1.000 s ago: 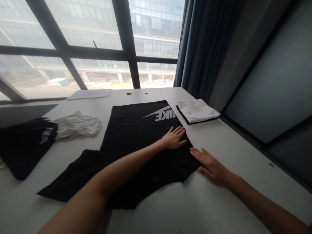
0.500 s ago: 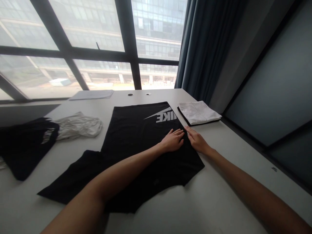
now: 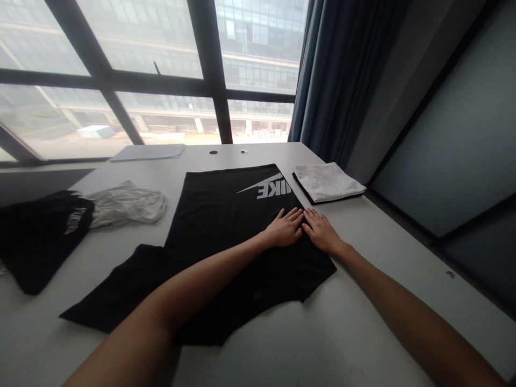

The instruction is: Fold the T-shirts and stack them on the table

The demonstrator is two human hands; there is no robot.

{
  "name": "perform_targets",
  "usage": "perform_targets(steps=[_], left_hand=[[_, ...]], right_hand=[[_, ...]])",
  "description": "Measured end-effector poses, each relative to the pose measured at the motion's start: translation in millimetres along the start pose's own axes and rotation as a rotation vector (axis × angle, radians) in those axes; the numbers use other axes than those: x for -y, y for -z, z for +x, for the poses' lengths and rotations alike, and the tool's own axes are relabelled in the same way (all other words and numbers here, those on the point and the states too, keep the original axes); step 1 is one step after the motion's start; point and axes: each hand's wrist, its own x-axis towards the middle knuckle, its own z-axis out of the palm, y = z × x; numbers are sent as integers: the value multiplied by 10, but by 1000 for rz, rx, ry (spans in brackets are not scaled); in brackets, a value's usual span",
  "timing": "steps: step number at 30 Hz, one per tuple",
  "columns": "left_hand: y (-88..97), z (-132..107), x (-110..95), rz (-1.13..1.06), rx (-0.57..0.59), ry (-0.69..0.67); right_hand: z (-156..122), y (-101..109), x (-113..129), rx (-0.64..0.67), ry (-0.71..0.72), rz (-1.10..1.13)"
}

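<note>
— Both hands flat on the cloth. Left hand: palm down, fingers straight and together, gripping nothing. Right hand: the same, spread open, nothing held.

— Where on the cloth?

— Black shirt, near its right edge, just below the white logo. Fingertips of the two hands sit just beside each other; cannot tell if they touch.

— Shirt's position?

— Spread flat on the white table, middle of it, in front of the person. Long sides look folded in, so the body forms a straight panel. One sleeve sticks out at the near left. Logo reads upside down from this side.

— Other items?

— Folded white cloth to the right, near the shirt, lying on something dark. Crumpled grey shirt to the left, touching a second black garment with pale lettering. Sheet of paper at the far edge, under the window. Blue curtain hangs at the right corner.
</note>
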Motion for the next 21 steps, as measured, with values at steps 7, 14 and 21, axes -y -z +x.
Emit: perform_targets(steps=[7,14,21], left_hand=[[1,5,12,17,8,10],[20,-7,-12,8,2,4],[18,-9,-9,9,-1,10]], right_hand=[[-9,20,-27,-146,-30,139],[-55,32,26,30,96,48],[-63,44,-6,60,95,22]])
